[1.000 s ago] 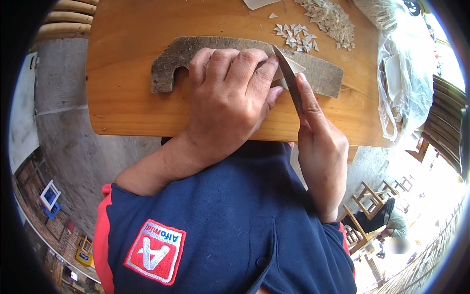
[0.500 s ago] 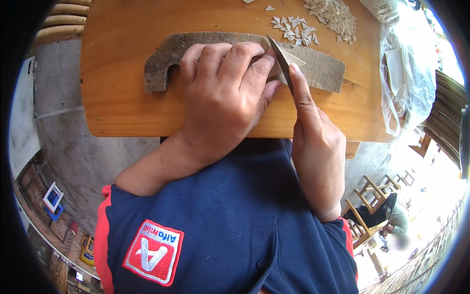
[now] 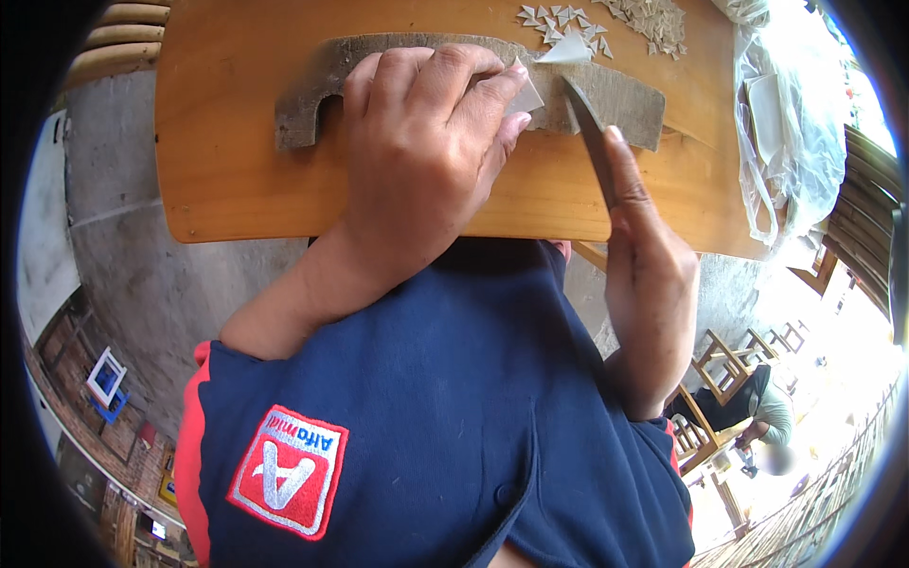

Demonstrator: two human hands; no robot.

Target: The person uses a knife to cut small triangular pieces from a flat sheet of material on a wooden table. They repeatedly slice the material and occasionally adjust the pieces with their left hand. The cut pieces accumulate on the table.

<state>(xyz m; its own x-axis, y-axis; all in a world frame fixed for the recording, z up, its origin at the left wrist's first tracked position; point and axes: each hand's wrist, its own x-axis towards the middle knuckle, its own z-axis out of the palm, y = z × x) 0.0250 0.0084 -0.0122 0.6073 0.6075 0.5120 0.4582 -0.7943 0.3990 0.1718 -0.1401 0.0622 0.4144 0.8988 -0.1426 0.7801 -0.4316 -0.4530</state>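
Note:
My left hand [image 3: 417, 142] presses a pale, thin, flat piece [image 3: 528, 97] down on a worn wooden board [image 3: 625, 106], pinching it between thumb and fingers. Most of that piece is hidden under the hand. In my right hand [image 3: 649, 260] is a knife [image 3: 589, 130], its dark blade angled over the board, apart from the held piece, with the index finger laid along it. A pale triangle [image 3: 566, 48], somewhat blurred, lies at the board's far edge. Beyond it, several small pale triangles [image 3: 595, 30] are scattered on the table.
The board rests on an orange-brown wooden table [image 3: 227, 180]. A heap of small pale pieces [image 3: 663, 26] sits at the far right. Along the right edge lies a clear plastic bag [image 3: 805, 142] with pale sheets inside. Another person [image 3: 769, 417] bends near wooden chairs at lower right.
The knife has drawn back to the right and nearer, away from the held piece. A pale triangle has moved from beside the blade to the board's far edge. The left hand keeps its grip.

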